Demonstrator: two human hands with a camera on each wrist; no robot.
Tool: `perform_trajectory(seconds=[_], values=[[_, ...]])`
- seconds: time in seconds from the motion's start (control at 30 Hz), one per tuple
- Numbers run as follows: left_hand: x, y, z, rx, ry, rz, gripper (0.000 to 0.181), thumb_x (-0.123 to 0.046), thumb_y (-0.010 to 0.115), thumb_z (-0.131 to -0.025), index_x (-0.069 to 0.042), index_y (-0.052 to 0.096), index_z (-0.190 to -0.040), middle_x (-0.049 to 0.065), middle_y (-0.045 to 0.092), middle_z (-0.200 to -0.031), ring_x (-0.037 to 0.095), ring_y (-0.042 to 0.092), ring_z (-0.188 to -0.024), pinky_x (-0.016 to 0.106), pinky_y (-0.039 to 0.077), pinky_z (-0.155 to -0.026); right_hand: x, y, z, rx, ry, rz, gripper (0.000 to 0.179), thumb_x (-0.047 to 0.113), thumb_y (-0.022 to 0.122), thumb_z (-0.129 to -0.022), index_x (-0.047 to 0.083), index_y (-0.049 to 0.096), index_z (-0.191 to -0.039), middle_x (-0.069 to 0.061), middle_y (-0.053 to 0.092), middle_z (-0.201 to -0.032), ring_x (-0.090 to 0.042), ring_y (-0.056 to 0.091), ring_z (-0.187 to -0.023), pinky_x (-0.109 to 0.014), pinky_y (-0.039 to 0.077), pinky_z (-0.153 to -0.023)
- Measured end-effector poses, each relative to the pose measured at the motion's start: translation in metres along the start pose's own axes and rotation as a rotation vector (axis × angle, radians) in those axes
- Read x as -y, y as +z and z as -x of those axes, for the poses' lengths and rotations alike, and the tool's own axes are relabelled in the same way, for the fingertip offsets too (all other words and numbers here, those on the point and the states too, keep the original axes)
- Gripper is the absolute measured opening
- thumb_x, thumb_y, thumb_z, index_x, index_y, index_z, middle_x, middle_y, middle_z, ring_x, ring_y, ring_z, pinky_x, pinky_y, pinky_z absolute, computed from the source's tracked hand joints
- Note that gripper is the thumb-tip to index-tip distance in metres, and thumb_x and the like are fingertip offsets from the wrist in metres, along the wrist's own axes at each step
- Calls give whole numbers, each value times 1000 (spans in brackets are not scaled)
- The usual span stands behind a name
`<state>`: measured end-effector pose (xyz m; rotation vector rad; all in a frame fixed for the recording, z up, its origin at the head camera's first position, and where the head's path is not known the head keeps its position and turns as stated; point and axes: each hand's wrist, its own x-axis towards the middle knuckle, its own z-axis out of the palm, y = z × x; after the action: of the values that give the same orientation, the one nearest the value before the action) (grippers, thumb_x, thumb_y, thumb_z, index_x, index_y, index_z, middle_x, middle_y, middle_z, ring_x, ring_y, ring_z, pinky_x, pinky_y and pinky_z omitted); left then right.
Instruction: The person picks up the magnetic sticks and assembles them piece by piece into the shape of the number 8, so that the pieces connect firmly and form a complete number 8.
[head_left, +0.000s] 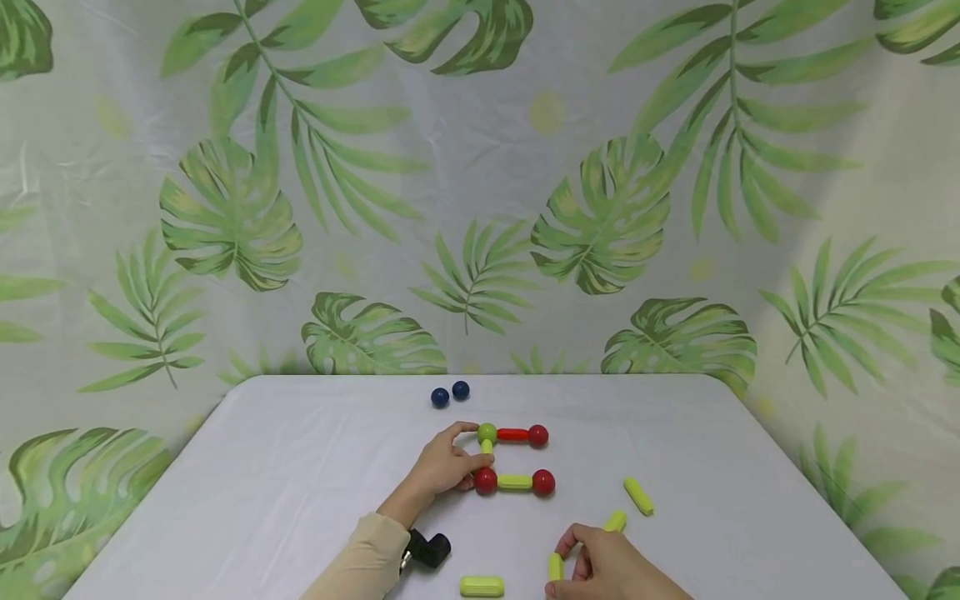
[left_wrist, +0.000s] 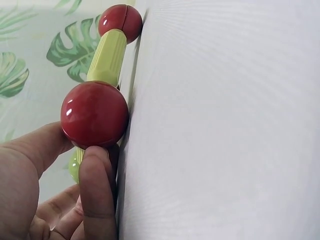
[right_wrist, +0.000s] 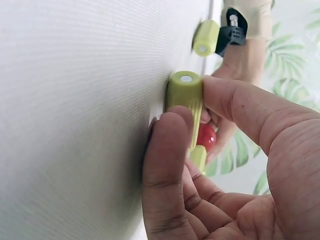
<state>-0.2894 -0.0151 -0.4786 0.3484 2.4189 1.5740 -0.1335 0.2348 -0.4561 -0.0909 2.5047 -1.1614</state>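
**Fig. Two-handed work w/ rods & balls**

L. hand [head_left: 444, 461] grips a C-shaped frame [head_left: 513, 435] left of tabletop's lower ctr., its digits about the near-L red ball [head_left: 486, 481]; the index reaches the green ball [head_left: 487, 432]. R. hand [head_left: 600, 567] pinches a yellow-green rod [head_left: 555, 567], nearer the wearer than the frame & to its R.; whether that rod touches the tabletop, can't tell.

Technique (my judgement, watching): hold the rod by its flanks, w/ the pale end disc [right_wrist: 186, 79] uncovered, so it could meet a ball squarely. L. hand shld brace close to the joints, lightly, since balls may roll or a joint twist. R. fingers shld avoid nudging the loose rod [head_left: 615, 521] beside them.

Setting: tabletop [head_left: 300, 467] white, smooth, far corners rounded; two dark-blue balls [head_left: 440, 397] nr far edge; further rods lie loose, one at lower ctr. [head_left: 482, 587], one farther R. [head_left: 638, 496]. Beige sleeve [head_left: 360, 558] & black wrist device [head_left: 431, 550] on L. arm. Behind: leaf-print backdrop [head_left: 472, 167], pale, faintly creased, approx. full width.
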Motion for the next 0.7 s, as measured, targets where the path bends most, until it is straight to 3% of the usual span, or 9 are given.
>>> perform_trajectory(seconds=[0.37,0.7], values=[[-2,-1,-2,4,-10,11,68,-28,85,-93,-13,55,-152,-2,66,-70,7,56,-53,22,49,-55,-10,-1,-11,48,-98,17,34,26,86,-88,13,64,-110,4,60,-73,-11,55,-65,-21,42,-60],[0,-1,-1,6,-10,17,67,-28,85,-93,-13,56,-150,-2,65,-68,7,56,-52,22,48,-55,-1,-1,-10,32,-92,-22,32,18,84,-88,9,64,-112,1,59,-73,-13,52,-66,-20,39,-59]])
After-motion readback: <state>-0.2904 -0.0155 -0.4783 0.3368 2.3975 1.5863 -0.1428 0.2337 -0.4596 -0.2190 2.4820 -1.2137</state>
